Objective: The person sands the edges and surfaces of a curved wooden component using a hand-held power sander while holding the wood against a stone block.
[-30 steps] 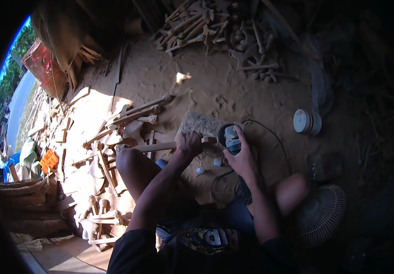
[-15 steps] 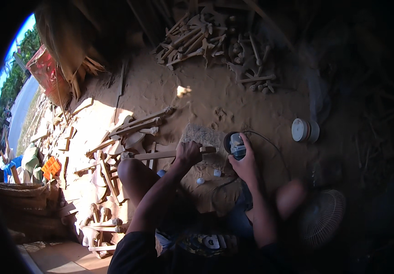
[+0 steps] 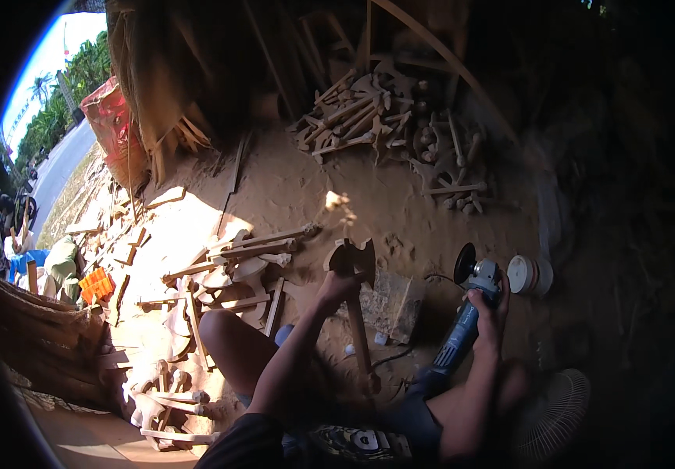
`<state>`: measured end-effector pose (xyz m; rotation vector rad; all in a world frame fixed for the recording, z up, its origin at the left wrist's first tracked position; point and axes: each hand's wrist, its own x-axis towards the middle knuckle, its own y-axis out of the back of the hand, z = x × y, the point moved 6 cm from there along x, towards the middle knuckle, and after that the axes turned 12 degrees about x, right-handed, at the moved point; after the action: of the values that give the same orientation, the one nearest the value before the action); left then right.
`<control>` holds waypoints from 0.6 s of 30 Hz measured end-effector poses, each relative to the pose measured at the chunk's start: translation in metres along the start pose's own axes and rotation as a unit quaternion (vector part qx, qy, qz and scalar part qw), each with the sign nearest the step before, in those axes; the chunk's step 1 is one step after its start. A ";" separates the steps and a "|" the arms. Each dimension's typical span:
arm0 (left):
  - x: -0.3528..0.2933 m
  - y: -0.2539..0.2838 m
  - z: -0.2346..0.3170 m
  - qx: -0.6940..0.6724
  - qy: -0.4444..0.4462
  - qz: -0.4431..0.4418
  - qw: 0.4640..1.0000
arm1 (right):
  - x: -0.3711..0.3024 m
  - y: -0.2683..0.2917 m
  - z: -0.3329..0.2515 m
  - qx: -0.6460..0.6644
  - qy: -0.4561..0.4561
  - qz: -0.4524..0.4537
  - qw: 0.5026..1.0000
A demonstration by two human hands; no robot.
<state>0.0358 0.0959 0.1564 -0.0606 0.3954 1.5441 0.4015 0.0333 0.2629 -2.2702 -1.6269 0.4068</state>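
My left hand is closed around a carved wooden axe, just under its two-sided head. The axe stands nearly lengthwise in view, its head away from me and its knobbed handle end near my lap. In my right hand is a blue angle grinder, gripped near its silver head. Its dark round disc faces up and to the left, apart from the axe. Between the two tools a rough block sits on the dusty ground. I cannot tell whether the disc is spinning.
Wooden pieces lie scattered on the left, with a smaller stack nearer me. Another heap is at the back. A white tub stands right of the grinder; a round fan guard is at the lower right.
The axe has swung from lying crosswise over the block to head-away, handle toward me. My right hand has moved right with the grinder, whose disc now tilts up. The view has shifted too.
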 end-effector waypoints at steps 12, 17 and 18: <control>-0.079 -0.061 -0.148 -0.076 0.116 0.060 0.988 | -0.039 -0.079 0.061 -0.243 0.063 -0.167 0.954; -0.081 -0.074 -0.163 -0.042 0.103 0.079 0.991 | -0.054 -0.101 0.108 -0.219 0.072 -0.242 0.943; -0.080 -0.076 -0.156 0.000 0.078 0.098 0.992 | -0.054 -0.101 0.112 -0.223 0.069 -0.237 0.943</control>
<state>0.0787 -0.0277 0.0178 -0.1462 0.5384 1.7385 0.2526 0.0223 0.2055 -2.0124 -2.2770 -0.2615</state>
